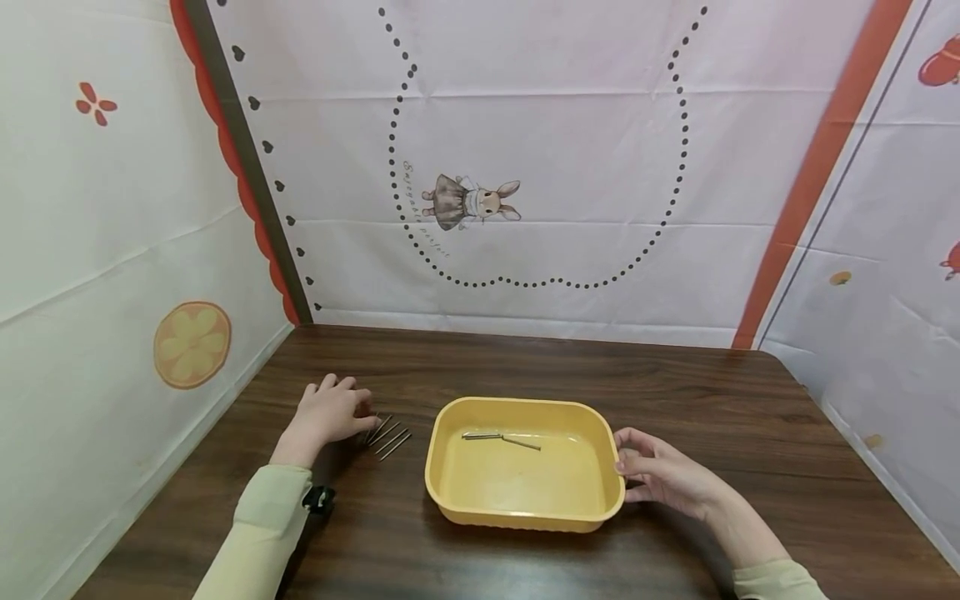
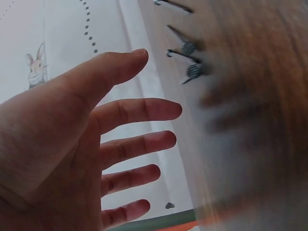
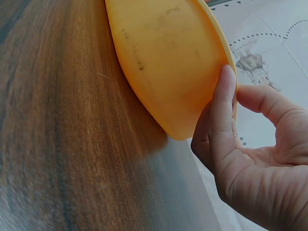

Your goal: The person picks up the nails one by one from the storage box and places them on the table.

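A yellow plastic tray [image 1: 525,406] sits on the dark wooden table, with two thin metal nails [image 1: 498,437] lying in its far half. My right hand [image 1: 660,475] holds the tray's right rim. In the right wrist view my thumb [image 3: 224,101] presses the tray's outer wall [image 3: 163,57] and my index finger curls behind the rim. My left hand [image 1: 330,412] rests left of the tray, its fingertips at several loose nails [image 1: 386,437] on the table. The left wrist view shows that hand [image 2: 96,144] with fingers spread, holding nothing, and the nails [image 2: 187,48] just beyond the fingers.
The wooden table [image 1: 675,392] is enclosed on three sides by white printed cloth walls [image 1: 525,167] at the back, left and right. A black wrist camera mount [image 1: 318,498] sits on my left sleeve.
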A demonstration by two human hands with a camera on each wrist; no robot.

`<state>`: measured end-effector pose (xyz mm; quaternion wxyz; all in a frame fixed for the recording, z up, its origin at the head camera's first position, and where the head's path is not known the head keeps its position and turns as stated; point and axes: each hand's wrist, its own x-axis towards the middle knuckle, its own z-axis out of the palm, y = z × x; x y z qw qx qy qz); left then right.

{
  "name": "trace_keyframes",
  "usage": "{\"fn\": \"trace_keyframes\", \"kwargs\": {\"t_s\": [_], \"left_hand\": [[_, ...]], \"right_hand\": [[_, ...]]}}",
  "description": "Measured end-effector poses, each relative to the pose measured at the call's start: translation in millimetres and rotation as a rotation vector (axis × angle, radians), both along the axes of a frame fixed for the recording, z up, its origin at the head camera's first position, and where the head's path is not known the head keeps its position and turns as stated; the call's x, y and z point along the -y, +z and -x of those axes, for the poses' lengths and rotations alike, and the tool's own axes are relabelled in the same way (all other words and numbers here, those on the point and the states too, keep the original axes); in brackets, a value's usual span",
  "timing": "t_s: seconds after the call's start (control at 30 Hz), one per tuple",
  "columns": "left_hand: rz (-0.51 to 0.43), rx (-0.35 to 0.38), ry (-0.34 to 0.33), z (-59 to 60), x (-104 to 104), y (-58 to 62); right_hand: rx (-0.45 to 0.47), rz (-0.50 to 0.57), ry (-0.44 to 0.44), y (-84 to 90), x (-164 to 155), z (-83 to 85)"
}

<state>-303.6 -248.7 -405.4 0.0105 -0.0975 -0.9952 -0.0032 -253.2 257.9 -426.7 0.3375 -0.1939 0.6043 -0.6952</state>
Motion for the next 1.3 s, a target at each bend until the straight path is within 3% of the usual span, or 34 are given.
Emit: {"fn": "trace_keyframes", "kwargs": {"t_s": [0.67, 0.97, 1.3], "left_hand": [[-0.003, -0.068, -0.034, -6.4, -2, 45.6], [-0.017, -0.075, -0.053, -0.3, -22, 56.4], [-0.084, -0.047, -0.068, 4.0, -48, 56.6]], "right_hand": [[0.007, 0.006, -0.01, -3.0, 0, 3.3], [-0.009, -0.002, -0.009, -3.3, -1, 2.2], [-0.005, 0.007, -0.004, -4.0, -1, 2.5]]}}
